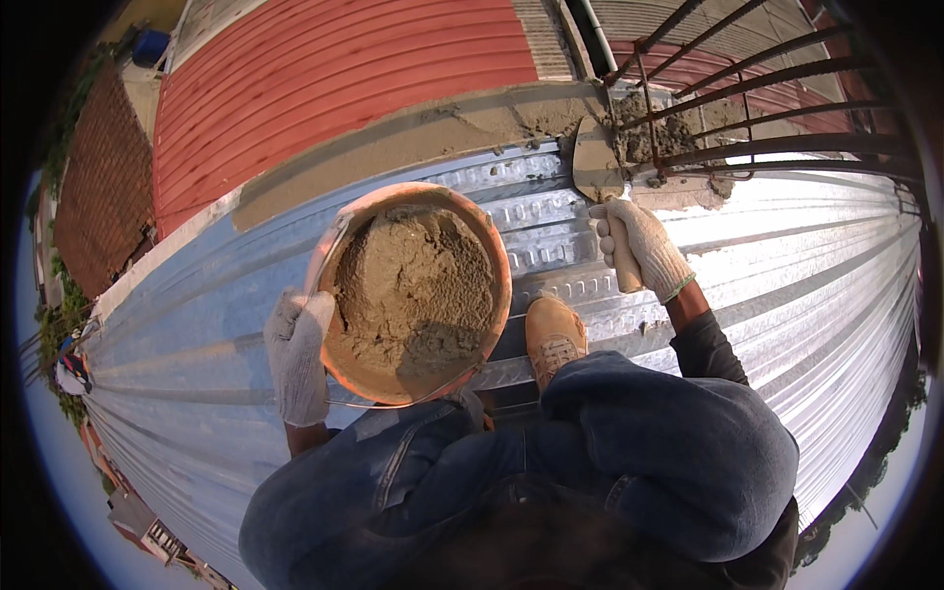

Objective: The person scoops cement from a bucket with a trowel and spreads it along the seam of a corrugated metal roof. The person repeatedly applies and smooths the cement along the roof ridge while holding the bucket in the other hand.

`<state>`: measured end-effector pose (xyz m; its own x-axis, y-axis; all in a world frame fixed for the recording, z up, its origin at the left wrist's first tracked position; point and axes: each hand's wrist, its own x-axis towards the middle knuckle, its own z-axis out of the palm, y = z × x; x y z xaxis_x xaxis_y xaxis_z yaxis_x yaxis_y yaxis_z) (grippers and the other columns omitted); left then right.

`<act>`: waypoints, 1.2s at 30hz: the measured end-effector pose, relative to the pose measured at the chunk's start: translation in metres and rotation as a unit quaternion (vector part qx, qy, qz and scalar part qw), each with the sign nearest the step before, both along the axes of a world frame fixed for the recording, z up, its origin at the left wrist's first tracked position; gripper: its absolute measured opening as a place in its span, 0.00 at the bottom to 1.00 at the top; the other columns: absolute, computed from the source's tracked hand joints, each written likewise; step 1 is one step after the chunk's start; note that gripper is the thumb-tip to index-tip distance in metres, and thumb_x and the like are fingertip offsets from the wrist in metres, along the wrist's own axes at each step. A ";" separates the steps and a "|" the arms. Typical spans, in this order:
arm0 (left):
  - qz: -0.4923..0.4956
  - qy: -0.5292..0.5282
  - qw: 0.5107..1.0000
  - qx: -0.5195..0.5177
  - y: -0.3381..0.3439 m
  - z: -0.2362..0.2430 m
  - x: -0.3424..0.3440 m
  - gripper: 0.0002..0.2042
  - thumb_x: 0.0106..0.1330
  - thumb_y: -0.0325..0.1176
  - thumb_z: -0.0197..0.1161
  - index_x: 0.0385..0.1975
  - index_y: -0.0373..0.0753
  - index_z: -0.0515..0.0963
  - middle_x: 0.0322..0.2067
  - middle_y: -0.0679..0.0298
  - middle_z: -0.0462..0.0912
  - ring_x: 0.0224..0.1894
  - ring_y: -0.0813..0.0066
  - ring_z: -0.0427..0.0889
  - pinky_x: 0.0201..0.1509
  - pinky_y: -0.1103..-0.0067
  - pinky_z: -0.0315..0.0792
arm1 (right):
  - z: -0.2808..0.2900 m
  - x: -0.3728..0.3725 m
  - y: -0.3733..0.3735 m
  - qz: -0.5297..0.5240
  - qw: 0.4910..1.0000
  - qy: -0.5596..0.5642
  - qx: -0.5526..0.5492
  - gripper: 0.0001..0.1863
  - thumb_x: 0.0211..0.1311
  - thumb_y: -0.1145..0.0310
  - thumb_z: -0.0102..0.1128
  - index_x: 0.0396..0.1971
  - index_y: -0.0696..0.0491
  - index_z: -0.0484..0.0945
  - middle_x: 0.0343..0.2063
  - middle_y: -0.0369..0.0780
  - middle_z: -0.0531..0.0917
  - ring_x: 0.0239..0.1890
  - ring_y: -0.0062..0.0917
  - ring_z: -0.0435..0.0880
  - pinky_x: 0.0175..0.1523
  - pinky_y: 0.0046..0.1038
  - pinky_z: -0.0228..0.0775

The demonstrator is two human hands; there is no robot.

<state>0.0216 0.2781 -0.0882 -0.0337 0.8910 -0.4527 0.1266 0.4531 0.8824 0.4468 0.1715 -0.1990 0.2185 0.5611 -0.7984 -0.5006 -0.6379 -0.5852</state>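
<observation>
An orange bucket (pixel 504 295) of wet grey-brown mortar (pixel 413 285) is tilted toward me in front of my knees. My gloved left hand (pixel 298 344) is closed on its left rim, beside the thin wire handle. To the right, my gloved right hand (pixel 637 246) wraps round the handle of a trowel (pixel 597 162). The trowel's mortar-smeared blade points away from me, over the near edge of a mortar-coated ledge (pixel 393 147). Lumpy mortar (pixel 657 138) lies just right of the blade, around the foot of the steel bars.
Ribbed metal decking (pixel 197 324) spreads under me on both sides, and my tan shoe (pixel 554 334) rests on it. Bent rebar (pixel 787 147) juts in at the upper right. Beyond the ledge lies a red corrugated roof (pixel 344 88). A person (pixel 71 372) is at the far left.
</observation>
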 end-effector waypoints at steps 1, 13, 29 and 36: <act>-0.012 0.012 1.000 0.014 0.000 -0.003 -0.004 0.06 0.72 0.32 0.70 0.37 0.40 0.80 0.35 0.74 0.75 0.39 0.84 0.72 0.47 0.82 0.67 | 0.002 0.000 -0.001 0.004 1.000 -0.009 -0.002 0.19 0.81 0.55 0.58 0.51 0.58 0.82 0.30 0.31 0.81 0.24 0.17 0.81 0.28 0.24 0.77; -0.009 0.036 0.999 0.030 -0.001 0.006 0.014 0.08 0.74 0.34 0.69 0.44 0.37 0.81 0.38 0.73 0.80 0.40 0.86 0.74 0.47 0.83 0.68 | -0.005 -0.027 0.042 0.166 0.984 0.047 0.039 0.21 0.79 0.54 0.59 0.43 0.61 0.81 0.26 0.34 0.79 0.21 0.22 0.78 0.27 0.27 0.74; -0.044 0.031 0.998 0.017 0.002 0.010 0.009 0.07 0.73 0.34 0.69 0.42 0.38 0.82 0.38 0.72 0.79 0.41 0.84 0.75 0.48 0.82 0.71 | -0.010 0.021 0.049 0.234 0.921 -0.311 0.033 0.23 0.78 0.51 0.56 0.38 0.58 0.82 0.27 0.41 0.85 0.27 0.26 0.85 0.36 0.34 0.80; -0.068 0.022 0.997 0.012 0.008 0.006 0.003 0.07 0.73 0.34 0.69 0.43 0.38 0.82 0.38 0.72 0.80 0.41 0.84 0.76 0.48 0.82 0.71 | -0.051 0.031 0.101 -0.042 0.992 0.067 0.098 0.17 0.77 0.56 0.60 0.47 0.57 0.77 0.30 0.33 0.79 0.22 0.19 0.79 0.26 0.26 0.77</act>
